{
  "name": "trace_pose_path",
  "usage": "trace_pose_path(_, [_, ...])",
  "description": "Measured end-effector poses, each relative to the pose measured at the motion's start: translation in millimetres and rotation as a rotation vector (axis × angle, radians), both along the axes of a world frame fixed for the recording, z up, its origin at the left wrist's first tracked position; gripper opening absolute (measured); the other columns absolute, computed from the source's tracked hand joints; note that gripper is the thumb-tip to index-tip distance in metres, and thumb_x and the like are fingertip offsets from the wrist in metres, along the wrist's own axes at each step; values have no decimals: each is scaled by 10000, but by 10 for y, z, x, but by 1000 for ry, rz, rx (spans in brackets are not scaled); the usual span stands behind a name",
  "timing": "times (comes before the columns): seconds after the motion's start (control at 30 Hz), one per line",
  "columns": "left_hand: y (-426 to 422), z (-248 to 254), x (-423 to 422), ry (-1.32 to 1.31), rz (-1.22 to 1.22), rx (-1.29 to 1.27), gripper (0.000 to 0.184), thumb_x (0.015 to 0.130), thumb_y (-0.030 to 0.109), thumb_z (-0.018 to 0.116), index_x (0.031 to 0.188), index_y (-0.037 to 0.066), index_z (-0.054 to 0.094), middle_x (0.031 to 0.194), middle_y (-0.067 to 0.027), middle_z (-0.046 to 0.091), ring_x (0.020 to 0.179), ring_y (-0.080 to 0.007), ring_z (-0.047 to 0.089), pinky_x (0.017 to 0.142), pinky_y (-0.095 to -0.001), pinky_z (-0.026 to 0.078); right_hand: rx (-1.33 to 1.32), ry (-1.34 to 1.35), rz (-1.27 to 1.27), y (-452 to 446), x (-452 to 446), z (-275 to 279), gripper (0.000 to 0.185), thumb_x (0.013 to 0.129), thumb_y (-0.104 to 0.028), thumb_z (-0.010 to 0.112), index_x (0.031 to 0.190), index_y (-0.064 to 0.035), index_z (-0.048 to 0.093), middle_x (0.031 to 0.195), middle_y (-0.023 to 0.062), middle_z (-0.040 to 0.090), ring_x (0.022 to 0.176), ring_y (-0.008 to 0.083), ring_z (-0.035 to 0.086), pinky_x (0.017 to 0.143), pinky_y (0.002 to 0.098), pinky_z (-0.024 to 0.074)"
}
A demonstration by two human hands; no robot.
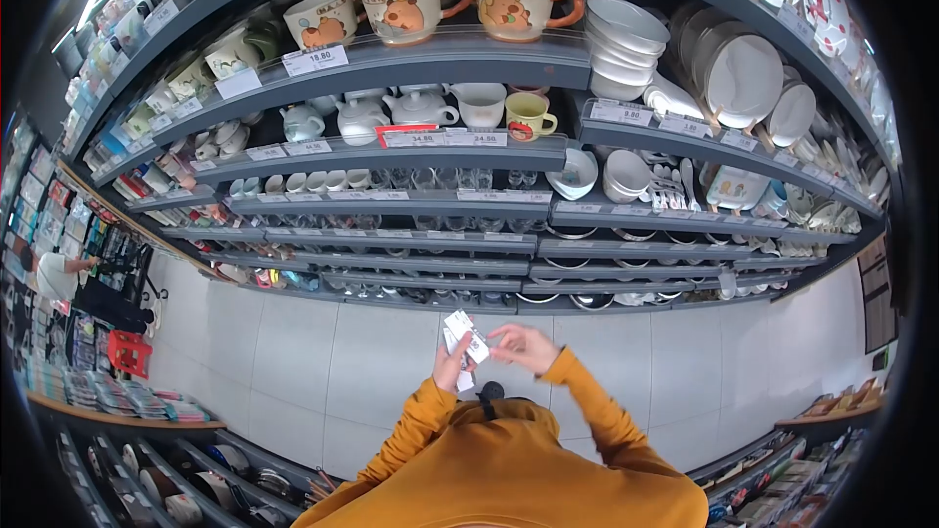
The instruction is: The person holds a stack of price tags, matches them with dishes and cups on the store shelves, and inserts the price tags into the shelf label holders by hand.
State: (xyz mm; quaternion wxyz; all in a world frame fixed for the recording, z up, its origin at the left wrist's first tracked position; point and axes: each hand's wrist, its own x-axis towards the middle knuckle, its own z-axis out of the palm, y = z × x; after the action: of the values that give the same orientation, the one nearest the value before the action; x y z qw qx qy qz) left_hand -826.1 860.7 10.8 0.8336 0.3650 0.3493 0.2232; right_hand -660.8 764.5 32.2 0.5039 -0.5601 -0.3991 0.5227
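My left hand (449,368) is closed around a small bunch of white price labels (476,346), held low in front of my body above the floor. The labels overlap and fan out a little, and printed figures on the top one are too small to read. Close to the right edge of the labels is my right hand (526,348), with its thumb and fingers bent and slightly apart. Nothing shows between those fingers, and whether the tips touch a label is unclear. Orange sleeves cover both my arms.
Ahead, shelves hold cartoon mugs (403,8), teapots (421,106), stacked white bowls (626,44) and plates (743,78). Price labels (315,60) line the shelf edges. A person (61,279) is at the far left, near a red stool (129,354). Low shelves stand behind me on both sides.
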Motion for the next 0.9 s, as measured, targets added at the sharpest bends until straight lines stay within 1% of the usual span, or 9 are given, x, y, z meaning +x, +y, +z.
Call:
trace_pose_path(0.13, [91, -157, -116, -31, -93, 7, 423, 922, 155, 554, 1318, 54, 445, 900, -53, 613, 663, -103, 544, 524, -241, 432, 113, -511, -37, 299, 635, 414, 155, 841, -115, 643, 965, -27, 617, 776, 43, 664, 689, 112, 635, 628, 258, 498])
trace_pose_path(0.23, [89, 46, -168, -55, -286, -75, 491, 927, 120, 515, 1386, 53, 353, 1112, -138, 608, 837, -180, 625, 705, -269, 514, 214, -787, -385, 723, 1143, 424, 210, 817, -153, 665, 983, -36, 614, 876, 64, 653, 669, 173, 646, 613, 308, 498])
trace_pose_path(0.37, [-112, 43, -201, -195, -423, -209, 552, 932, 90, 434, 1441, 61, 223, 1326, -229, 460, 1093, -292, 565, 945, -371, 461, 200, -1050, -602, 1148, 1577, 466, 243, 807, -183, 666, 1025, -80, 634, 957, 85, 639, 712, 263, 642, 670, 378, 504])
trace_pose_path(0.5, [-283, -18, -250, -189, -393, -290, 626, 845, 76, 404, 1445, 92, 226, 1210, -219, 526, 997, -279, 591, 884, -378, 490, 48, -1212, -499, 1368, 1934, 250, 171, 802, -184, 654, 954, -109, 676, 959, 87, 655, 834, 317, 632, 719, 403, 501])
trace_pose_path(0.63, [-439, -40, -308, -236, -255, -363, 598, 845, 69, 412, 1421, 140, 271, 1057, -169, 555, 886, -245, 593, 810, -389, 515, 133, -1207, -421, 1374, 2081, 312, 131, 802, -177, 667, 889, -80, 677, 869, 85, 629, 689, 246, 627, 647, 370, 490])
trace_pose_path(0.73, [-364, -224, -294, -196, -180, -381, 499, 870, 108, 447, 1359, 144, 353, 959, -132, 561, 812, -221, 590, 744, -372, 531, 190, -1245, -496, 1279, 2012, 471, 121, 803, -168, 654, 888, -82, 653, 859, 95, 624, 793, 317, 614, 685, 396, 486])
trace_pose_path(0.8, [-260, -365, -298, -110, -133, -359, 419, 901, 166, 488, 1310, 132, 402, 917, -114, 564, 767, -205, 589, 691, -348, 539, 239, -1183, -588, 1080, 1850, 574, 112, 808, -156, 653, 868, -62, 639, 837, 96, 615, 763, 303, 610, 670, 384, 482])
trace_pose_path(0.83, [-222, -313, -264, -78, -90, -314, 383, 929, 286, 531, 1263, 124, 436, 858, -81, 558, 691, -166, 573, 609, -300, 527, 257, -1152, -636, 944, 1772, 557, 110, 811, -150, 653, 858, -52, 633, 827, 96, 610, 748, 296, 608, 663, 378, 479])
trace_pose_path(0.9, [-136, -230, -233, -14, -56, -203, 408, 933, 326, 535, 1272, 124, 430, 845, -66, 551, 658, -147, 559, 572, -283, 508, 211, -830, -586, 619, 1657, 323, 129, 869, -131, 622, 874, -2, 619, 768, 104, 623, 680, 177, 593, 652, 298, 471])
